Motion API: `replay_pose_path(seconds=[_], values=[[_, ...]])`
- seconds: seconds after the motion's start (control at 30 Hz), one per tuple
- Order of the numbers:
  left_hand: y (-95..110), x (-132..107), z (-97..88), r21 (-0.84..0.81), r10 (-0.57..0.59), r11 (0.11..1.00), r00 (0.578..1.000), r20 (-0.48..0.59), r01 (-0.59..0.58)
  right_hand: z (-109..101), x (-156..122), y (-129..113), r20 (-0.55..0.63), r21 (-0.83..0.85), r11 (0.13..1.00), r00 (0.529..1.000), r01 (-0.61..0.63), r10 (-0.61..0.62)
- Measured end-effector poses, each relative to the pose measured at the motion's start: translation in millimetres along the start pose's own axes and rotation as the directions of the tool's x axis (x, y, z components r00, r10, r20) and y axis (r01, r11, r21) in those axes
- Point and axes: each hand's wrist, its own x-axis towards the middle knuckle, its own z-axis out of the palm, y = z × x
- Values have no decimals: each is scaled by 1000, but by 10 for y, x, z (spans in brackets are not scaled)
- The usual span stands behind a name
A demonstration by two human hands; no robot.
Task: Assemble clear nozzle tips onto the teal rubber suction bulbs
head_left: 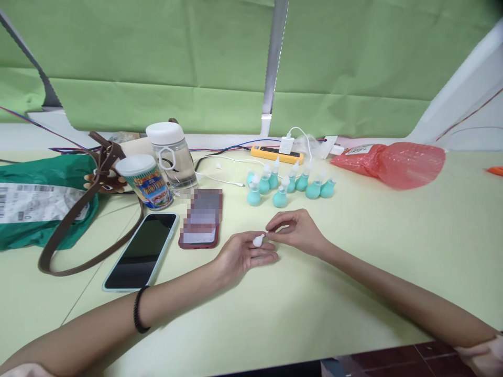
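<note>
My left hand (239, 256) is turned palm up over the table, with a small white nozzle piece (258, 240) held at its thumb and index finger. The other fingers of that hand are loosely extended. Close by, my right hand (296, 230) has its thumb and index finger pinched together at the narrow end of the nozzle piece. Whatever is between those fingertips is too small to make out. Just beyond both hands stand several teal squeeze bulbs (280, 198) with whitish or clear tips.
Left of my hands lie a red-edged phone (199, 220) and a phone in a pale case (141, 251). Behind them are a noodle cup (148, 183), a water bottle (173, 157), a brown strap (58, 262) and a green parcel (47, 209). A yellow power strip (257, 152) and red plastic bag (408, 165) lie at the back.
</note>
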Motion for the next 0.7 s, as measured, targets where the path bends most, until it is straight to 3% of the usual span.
replay_pose_path(seconds=[0.1,0.33,0.43,0.5,0.57,0.67,0.7], values=[[13,-27,28,-22,-18,1000,999,-40,17,44,-34,19,-67,44,998,997,47,-44],[12,-40,33,3,93,996,994,62,-93,152,-99,127,-116,-93,957,951,276,-286],[9,-21,-8,6,128,992,989,74,-129,54,-94,141,-142,-212,926,928,311,-345],[14,-3,-41,28,122,992,992,43,-124,-136,-60,165,-227,-328,891,889,316,-398],[25,16,-74,62,105,992,994,12,-105,-432,7,237,-404,-467,835,770,291,-495],[48,40,-113,125,88,988,996,3,-88,-953,140,466,-675,-607,784,438,129,-594],[59,46,-120,154,95,984,995,8,-95,-1105,181,568,-715,-610,790,387,60,-582]])
